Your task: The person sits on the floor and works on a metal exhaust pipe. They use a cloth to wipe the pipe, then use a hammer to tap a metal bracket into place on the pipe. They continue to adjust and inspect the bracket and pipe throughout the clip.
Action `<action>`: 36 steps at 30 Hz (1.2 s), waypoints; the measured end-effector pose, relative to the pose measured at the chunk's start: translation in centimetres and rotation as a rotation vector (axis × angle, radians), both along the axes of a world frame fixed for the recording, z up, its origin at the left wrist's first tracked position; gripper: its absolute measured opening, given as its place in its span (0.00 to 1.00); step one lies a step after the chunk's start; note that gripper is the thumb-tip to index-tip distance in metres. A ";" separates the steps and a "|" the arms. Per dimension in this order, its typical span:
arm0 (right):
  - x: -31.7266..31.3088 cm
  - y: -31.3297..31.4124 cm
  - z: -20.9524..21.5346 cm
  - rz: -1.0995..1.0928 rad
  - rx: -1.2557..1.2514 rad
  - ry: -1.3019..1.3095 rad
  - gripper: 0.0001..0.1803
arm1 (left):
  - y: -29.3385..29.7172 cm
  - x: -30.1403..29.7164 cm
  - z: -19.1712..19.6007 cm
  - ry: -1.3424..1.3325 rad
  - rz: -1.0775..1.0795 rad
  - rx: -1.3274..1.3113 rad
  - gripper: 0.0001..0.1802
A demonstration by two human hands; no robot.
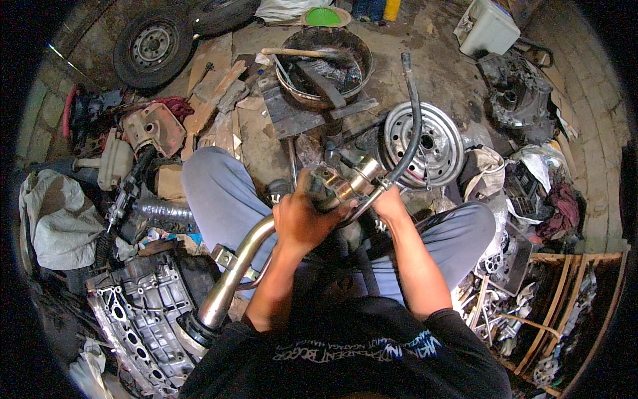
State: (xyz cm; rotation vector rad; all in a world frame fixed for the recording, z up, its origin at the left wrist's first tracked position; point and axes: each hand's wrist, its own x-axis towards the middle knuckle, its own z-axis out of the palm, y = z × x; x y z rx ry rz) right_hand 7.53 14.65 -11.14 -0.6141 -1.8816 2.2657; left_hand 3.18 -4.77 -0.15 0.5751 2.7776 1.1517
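Note:
A thick, curved, brass-coloured metal pipe (257, 234) with a thinner side tube and brackets runs slantwise across my lap, its flared end at the lower left. My left hand (304, 216) is wrapped round the pipe near its upper end, just below a bracket (332, 184). A black rubber hose (411, 126) rises from the thin tube by the pipe's upper end and bends away over a wheel rim. My right hand (391, 203) is closed beside the joint of hose and thin tube. Its fingers are mostly hidden, so what they grip cannot be made out.
Ahead stands a round metal basin (362, 63) with a wooden-handled tool across it. A silver wheel rim (438, 143) lies to the right. An engine cylinder head (143, 319) is at the lower left, a tyre (153, 46) at the back left, a wooden crate (565, 319) at the lower right.

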 end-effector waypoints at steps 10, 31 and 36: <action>-0.3 -2.1 2.7 -0.225 -0.587 0.091 0.16 | 0.1 -0.2 -0.2 0.043 -0.021 0.004 0.43; 0.0 -3.6 2.8 -0.266 -0.915 0.075 0.16 | 0.5 -0.5 0.0 -0.021 0.031 0.043 0.47; 0.9 -3.6 2.8 -0.130 -1.071 0.141 0.16 | 0.5 -0.4 0.2 -0.052 0.059 -0.024 0.54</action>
